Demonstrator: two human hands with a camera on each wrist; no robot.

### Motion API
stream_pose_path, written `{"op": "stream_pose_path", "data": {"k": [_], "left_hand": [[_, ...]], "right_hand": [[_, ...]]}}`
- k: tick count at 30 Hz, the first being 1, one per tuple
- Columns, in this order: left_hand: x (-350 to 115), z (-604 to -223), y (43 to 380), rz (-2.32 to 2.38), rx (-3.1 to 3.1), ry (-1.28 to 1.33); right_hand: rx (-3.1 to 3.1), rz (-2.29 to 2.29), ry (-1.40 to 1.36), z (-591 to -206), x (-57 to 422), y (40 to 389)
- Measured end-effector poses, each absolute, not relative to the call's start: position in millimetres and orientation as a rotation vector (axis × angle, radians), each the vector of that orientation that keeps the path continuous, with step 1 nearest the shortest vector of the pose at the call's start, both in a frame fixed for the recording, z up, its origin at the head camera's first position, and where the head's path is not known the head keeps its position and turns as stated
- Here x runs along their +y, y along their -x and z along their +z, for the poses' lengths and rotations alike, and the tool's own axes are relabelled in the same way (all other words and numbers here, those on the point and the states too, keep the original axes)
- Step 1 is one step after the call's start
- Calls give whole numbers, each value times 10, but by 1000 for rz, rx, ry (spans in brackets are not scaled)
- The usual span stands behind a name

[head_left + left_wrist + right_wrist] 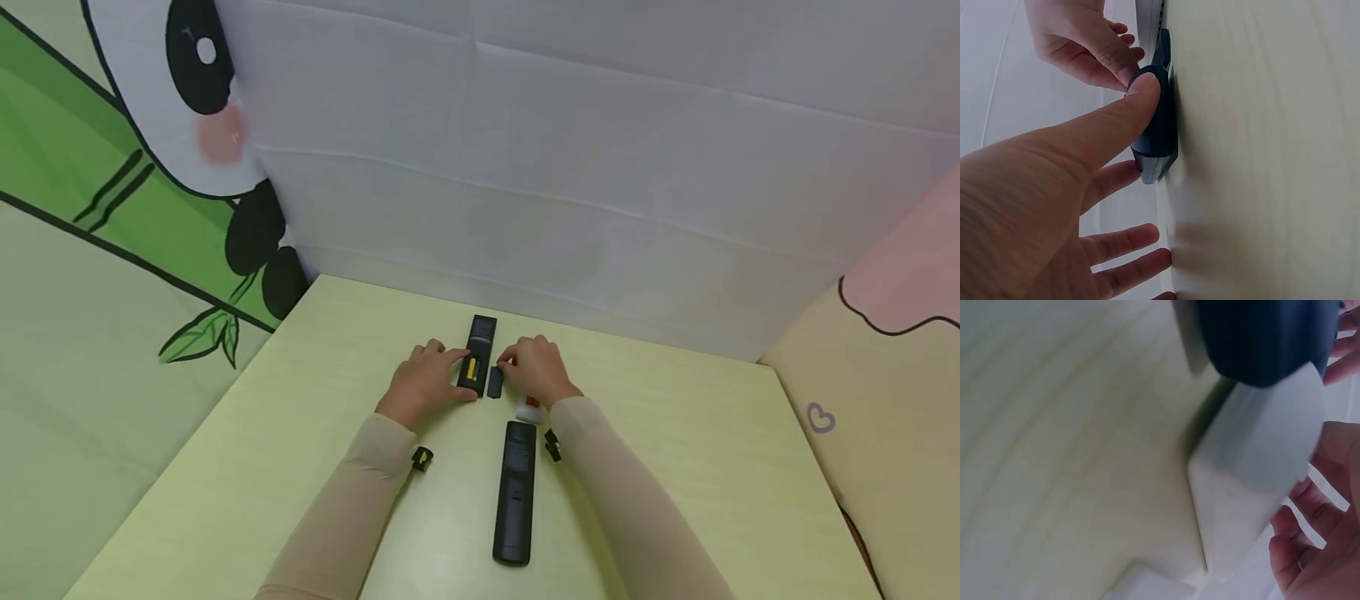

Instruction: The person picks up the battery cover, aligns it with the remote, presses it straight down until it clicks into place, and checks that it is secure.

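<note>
In the head view, my left hand [426, 385] grips a black remote control [482, 333] by its sides, thumb and fingertip at opposite edges. Its battery bay is uncovered, and a yellow battery [472, 368] shows inside. Right beside it is a small dark battery cover [495, 382]. My right hand [537, 368] is bent over the far end of a white remote control [528, 411], its thumb and finger close to the cover and the black remote's edge. In the left wrist view its fingertips [1127, 74] go behind the black remote, so anything between them is hidden.
A longer black remote control [514, 493] lies face down nearer to me, between my forearms. Small black wrist cameras [422, 458] are worn at both cuffs. White cloth [570, 183] hangs along the table's back edge.
</note>
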State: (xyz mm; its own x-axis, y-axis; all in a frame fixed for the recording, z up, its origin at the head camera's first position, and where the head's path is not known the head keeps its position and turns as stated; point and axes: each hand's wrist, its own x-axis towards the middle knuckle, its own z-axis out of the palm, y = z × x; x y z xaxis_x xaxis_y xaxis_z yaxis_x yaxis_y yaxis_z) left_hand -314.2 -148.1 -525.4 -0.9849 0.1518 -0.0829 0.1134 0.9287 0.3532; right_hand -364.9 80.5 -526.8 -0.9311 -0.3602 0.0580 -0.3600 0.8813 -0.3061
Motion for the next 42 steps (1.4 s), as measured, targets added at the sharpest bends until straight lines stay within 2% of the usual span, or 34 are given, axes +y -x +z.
{"op": "stream_pose_path", "data": {"k": [32, 42], "left_hand": [[-1449, -5280, 3136, 480, 3001, -189], [-1464, -5248, 3117, 496, 2988, -170]], "right_hand": [[3084, -518, 576, -5339, 779, 3683], [3144, -696, 559, -5297, 767, 3686]]}}
